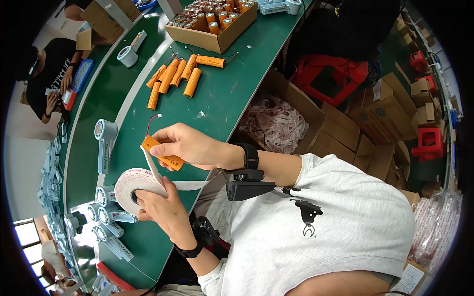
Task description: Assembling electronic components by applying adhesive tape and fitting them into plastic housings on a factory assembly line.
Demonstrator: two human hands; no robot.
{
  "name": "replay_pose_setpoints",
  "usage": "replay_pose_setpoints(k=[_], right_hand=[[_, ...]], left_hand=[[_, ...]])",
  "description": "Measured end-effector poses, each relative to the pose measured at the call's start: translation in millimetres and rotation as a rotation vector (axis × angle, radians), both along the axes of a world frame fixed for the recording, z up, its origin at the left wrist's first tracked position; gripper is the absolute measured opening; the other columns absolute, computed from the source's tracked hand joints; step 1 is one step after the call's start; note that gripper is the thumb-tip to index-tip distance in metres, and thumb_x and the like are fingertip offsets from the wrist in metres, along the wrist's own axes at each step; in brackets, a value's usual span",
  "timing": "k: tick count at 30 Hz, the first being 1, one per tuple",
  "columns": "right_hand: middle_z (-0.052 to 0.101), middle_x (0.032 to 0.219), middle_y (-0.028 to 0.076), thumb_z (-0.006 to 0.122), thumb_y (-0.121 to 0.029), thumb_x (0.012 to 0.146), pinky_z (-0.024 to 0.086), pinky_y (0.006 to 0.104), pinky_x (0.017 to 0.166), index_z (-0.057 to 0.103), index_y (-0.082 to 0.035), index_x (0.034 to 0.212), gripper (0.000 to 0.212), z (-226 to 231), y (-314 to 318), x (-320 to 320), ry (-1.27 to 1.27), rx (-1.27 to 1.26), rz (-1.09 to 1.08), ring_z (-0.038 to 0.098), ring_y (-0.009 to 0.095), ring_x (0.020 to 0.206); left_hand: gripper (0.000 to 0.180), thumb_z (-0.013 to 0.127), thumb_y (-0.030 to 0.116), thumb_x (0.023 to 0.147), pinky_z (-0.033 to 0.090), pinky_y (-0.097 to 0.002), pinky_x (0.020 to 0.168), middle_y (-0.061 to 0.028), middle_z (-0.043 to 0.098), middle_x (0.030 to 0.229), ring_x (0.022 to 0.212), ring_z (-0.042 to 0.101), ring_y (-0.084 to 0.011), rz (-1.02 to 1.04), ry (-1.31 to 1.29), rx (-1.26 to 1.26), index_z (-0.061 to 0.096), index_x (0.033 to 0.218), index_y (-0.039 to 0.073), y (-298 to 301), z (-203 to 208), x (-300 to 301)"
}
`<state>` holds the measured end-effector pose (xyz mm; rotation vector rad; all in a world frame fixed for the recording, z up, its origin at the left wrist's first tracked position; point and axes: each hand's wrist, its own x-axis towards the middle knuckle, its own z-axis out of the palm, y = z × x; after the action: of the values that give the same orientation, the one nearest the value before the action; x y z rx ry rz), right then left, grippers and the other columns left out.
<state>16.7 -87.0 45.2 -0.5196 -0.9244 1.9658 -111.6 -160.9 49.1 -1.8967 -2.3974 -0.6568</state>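
My right hand (190,148) pinches an orange cylindrical battery (170,162) between thumb and fingers; a thin red lead with a small white plug (159,115) sticks up from it. Below it, my left hand (163,206) grips a roll of white tape with red print (129,183), fingers at its core hole. A narrow strip of tape (150,160) runs from the roll up to the battery's near end. Another pale strip (192,185) trails right beneath my right wrist. Around the roll on the green table (207,106) lie several light-blue handheld fans (104,143).
Loose orange batteries (177,74) lie farther up the table, below a cardboard box of batteries (217,29). Right of the table edge stands a carton of crumpled pale strips (276,123), with a red stool (331,74) beyond. A co-worker (52,74) sits across at far left.
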Motion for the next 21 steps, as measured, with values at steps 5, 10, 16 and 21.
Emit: replay_pose_setpoints(k=[5, 10, 16, 21], right_hand=[[0.055, 0.082, 0.003, 0.052, -0.009, 0.087, 0.041, 0.0222, 0.065, 0.056, 0.004, 0.097, 0.017, -14, 10, -23, -0.051, 0.085, -0.364, 0.049, 0.007, 0.073], [0.055, 0.080, 0.002, 0.053, -0.008, 0.086, 0.041, 0.0213, 0.065, 0.057, 0.004, 0.095, 0.015, -34, 30, -65, 0.117, -0.169, -0.552, 0.049, 0.007, 0.072], [0.056, 0.076, 0.005, 0.056, -0.016, 0.084, 0.042, 0.0258, 0.066, 0.059, 0.003, 0.092, 0.021, 19, 123, -71, -0.059, 0.410, -0.283, 0.052, 0.012, 0.070], [0.057, 0.068, 0.016, 0.059, -0.022, 0.077, 0.042, 0.0370, 0.058, 0.061, 0.005, 0.077, 0.028, -19, 144, -211, -0.824, 1.380, 0.367, 0.053, 0.028, 0.061]], left_hand=[[0.043, 0.061, 0.029, 0.079, 0.026, -0.0406, 0.079, -0.0199, 0.051, 0.082, 0.087, 0.046, -0.0329, -0.130, 0.183, 0.004, 0.040, 0.092, -0.007, 8, -3, 20], [0.039, 0.060, 0.023, 0.079, 0.027, -0.0390, 0.077, -0.0216, 0.051, 0.085, 0.087, 0.046, -0.0345, -0.152, 0.218, -0.061, 0.040, 0.093, -0.007, 10, -13, 0], [0.027, 0.056, 0.018, 0.083, 0.033, -0.0426, 0.072, -0.0200, 0.053, 0.083, 0.079, 0.048, -0.0364, -0.178, -0.027, -0.045, 0.048, 0.095, -0.005, -62, -26, -80], [0.012, 0.057, 0.010, 0.083, 0.038, -0.0338, 0.050, -0.0099, 0.056, 0.063, 0.050, 0.048, -0.0284, -0.084, -0.145, 0.036, 0.058, 0.079, -0.001, -64, -27, -99]])
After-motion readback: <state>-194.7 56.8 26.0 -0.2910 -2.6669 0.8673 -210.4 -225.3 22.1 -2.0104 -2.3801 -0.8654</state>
